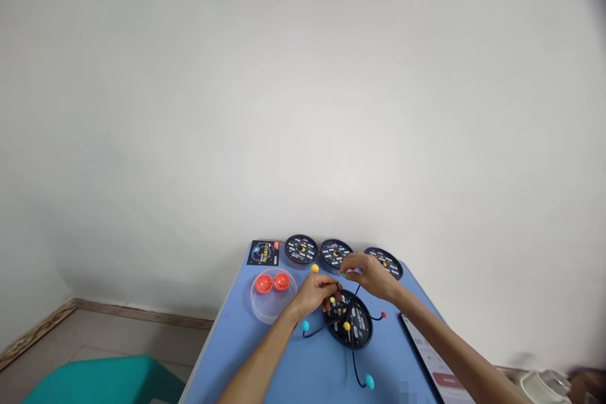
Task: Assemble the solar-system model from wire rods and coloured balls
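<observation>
A solar system model (360, 328) with a round black printed base stands in the middle of the blue table. Thin black arms spread out from it, ending in coloured balls: a light blue ball (305, 326), a turquoise ball (370, 382), an orange ball (347, 326) and a small red ball (383, 315). My left hand (316, 293) pinches a black arm at the model's upper left. Above the base, my right hand (368, 271) is closed at the fingertips around a tiny greenish-blue ball (344, 274), mostly hidden. Beyond the left fingers shows a yellow ball (315, 269).
Three round black printed discs, one a dish (302, 249), line the wall side. At left are a black card (263, 253) and a clear lid (267, 314) holding two red half-shells (273, 283). A phone (438, 363) lies at right. A teal object (95, 382) stands lower left.
</observation>
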{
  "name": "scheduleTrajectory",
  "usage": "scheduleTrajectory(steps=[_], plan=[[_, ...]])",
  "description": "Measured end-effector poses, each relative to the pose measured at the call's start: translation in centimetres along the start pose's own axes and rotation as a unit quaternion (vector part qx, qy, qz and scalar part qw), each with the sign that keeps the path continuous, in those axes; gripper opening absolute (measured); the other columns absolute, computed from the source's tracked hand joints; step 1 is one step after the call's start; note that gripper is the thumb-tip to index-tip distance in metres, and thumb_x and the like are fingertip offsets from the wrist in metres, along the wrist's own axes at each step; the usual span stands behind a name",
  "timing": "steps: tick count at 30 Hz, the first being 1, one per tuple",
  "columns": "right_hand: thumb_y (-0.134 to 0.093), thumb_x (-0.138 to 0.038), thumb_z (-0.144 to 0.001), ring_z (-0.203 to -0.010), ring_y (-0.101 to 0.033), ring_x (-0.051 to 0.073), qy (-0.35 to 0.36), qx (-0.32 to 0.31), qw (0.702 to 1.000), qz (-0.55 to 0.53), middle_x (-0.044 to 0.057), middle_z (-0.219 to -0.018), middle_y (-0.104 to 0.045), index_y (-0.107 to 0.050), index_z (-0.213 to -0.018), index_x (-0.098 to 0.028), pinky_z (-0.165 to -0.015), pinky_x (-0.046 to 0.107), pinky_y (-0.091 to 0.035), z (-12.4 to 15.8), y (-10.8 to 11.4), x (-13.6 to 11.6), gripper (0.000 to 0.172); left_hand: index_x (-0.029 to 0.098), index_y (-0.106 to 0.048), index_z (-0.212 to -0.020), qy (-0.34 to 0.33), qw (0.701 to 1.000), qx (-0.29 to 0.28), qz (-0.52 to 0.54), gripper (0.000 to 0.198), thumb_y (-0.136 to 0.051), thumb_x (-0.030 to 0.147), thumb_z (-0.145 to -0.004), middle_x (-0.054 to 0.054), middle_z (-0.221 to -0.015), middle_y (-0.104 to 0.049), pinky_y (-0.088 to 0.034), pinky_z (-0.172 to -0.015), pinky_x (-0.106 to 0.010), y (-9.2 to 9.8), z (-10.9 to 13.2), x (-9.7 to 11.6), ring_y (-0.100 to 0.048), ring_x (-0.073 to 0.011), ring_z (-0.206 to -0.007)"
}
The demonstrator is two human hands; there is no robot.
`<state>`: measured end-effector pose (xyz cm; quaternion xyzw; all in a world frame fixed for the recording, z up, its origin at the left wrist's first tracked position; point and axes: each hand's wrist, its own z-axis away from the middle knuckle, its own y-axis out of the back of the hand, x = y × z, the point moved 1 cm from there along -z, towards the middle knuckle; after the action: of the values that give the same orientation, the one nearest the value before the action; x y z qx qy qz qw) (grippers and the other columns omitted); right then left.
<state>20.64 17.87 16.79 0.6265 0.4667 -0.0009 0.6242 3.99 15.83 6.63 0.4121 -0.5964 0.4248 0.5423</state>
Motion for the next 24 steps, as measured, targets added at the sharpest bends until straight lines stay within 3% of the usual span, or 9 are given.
scheduleTrajectory(steps=[8,24], plan=[[-0.061,-0.008,-0.076,-0.091,-0.057,0.026,0.057,-0.023,0.990,0.129,0.005,-0.083,-0.075,-0.075,-0.073,-0.022,-0.081,0.039,-0.043,-0.2,-1.0,-0.6,0.021,0.013,-0.075,-0.088,-0.007,1.000,0.000,0.003,0.056,-0.071,0.065,-0.066,-0.005,-0.071,-0.072,-0.038,-0.046,-0.026,-0.1,0.3,0.3,-0.050,-0.0093,-0.043],[-0.063,-0.009,-0.077,-0.089,-0.065,0.023,0.045,-0.045,0.989,0.134,0.001,-0.082,-0.079,-0.080,-0.075,-0.026,-0.078,0.032,-0.049,-0.9,-1.6,1.1,0.024,0.013,-0.073,-0.080,-0.016,0.999,-0.010,0.026,0.057,-0.073,0.067,-0.063,-0.003,-0.065,-0.071,-0.039,-0.043,-0.024,-0.1,0.0,-0.1,-0.050,-0.0084,-0.041]])
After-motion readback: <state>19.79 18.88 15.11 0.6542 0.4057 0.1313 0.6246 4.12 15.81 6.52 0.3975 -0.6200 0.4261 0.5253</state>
